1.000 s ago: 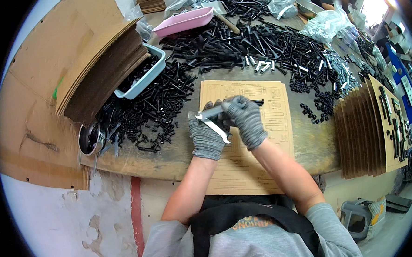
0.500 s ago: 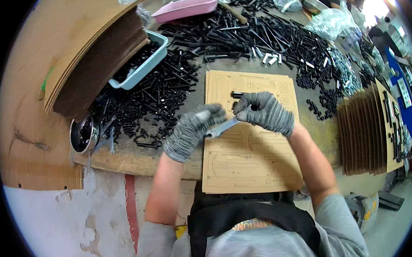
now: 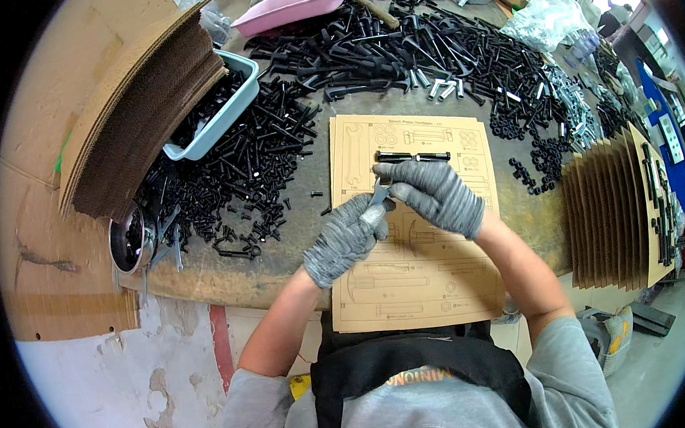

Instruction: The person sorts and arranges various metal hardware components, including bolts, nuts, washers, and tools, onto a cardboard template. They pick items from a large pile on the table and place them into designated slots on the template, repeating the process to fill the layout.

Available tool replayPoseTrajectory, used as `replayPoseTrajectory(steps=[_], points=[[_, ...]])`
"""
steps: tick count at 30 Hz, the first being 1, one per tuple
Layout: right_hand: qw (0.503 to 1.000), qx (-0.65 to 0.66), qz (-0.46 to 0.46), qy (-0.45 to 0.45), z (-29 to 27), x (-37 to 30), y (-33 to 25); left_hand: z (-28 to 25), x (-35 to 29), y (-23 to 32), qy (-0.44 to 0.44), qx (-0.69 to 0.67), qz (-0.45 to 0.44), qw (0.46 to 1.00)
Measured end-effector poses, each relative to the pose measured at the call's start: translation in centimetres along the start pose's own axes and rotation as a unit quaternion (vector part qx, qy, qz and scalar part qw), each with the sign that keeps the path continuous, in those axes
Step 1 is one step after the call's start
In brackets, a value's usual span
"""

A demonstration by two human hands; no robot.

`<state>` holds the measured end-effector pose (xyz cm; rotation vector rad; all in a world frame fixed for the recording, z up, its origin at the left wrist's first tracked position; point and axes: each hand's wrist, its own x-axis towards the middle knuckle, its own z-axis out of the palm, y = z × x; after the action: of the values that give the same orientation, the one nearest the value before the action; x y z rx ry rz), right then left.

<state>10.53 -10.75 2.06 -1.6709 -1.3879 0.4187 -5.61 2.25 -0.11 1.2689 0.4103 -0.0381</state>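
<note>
In my gloved left hand (image 3: 344, 239), a small silver open-end wrench (image 3: 379, 191) is gripped, its forked jaw poking up past my thumb and index finger. My gloved right hand (image 3: 437, 197) bends in right beside that jaw, fingers closed; whatever lies in them is hidden. Both hands are over a brown cardboard sheet (image 3: 377, 290) printed with outlines of tools and hardware, on top of a small stack. Beyond my right fingers, a black bolt-like part (image 3: 392, 157) and a second black cylindrical part (image 3: 434, 156) lie end to end on the sheet.
Black bolts (image 3: 266, 152) heap at left beside a pale blue tray (image 3: 229, 115) and a metal bowl (image 3: 131, 239). Black hammer-like tools (image 3: 349, 51) pile behind, with a pink tray (image 3: 293, 9). Black nuts (image 3: 537, 165) lie right. Cardboard sheets (image 3: 606, 216) stand at the right edge.
The wrench was in my right hand, with my left hand blurred beside it; now my left hand grips it. My left hand has moved right. The two black parts show more fully.
</note>
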Motion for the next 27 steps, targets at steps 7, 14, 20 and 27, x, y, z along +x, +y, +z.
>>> replayPoseTrajectory(steps=[7, 14, 20, 27], points=[[0.960, 0.168, 0.220, -0.041, -2.2, 8.6, 5.6, -3.3, 4.4, -2.1, 0.209, 0.294, 0.144, 0.922], [0.944, 0.172, 0.250, -0.132, -0.7, 12.9, 10.4, -2.1, 4.3, -1.1, 0.292, 0.526, 0.113, 0.791], [0.946, 0.179, 0.234, -0.137, 0.1, 12.9, 11.4, -1.2, 5.3, -2.5, 0.347, 0.564, 0.126, 0.739], [0.990, -0.065, 0.089, -0.084, 1.0, 12.5, 10.6, -1.5, 5.4, -2.4, 0.345, 0.568, 0.127, 0.737]])
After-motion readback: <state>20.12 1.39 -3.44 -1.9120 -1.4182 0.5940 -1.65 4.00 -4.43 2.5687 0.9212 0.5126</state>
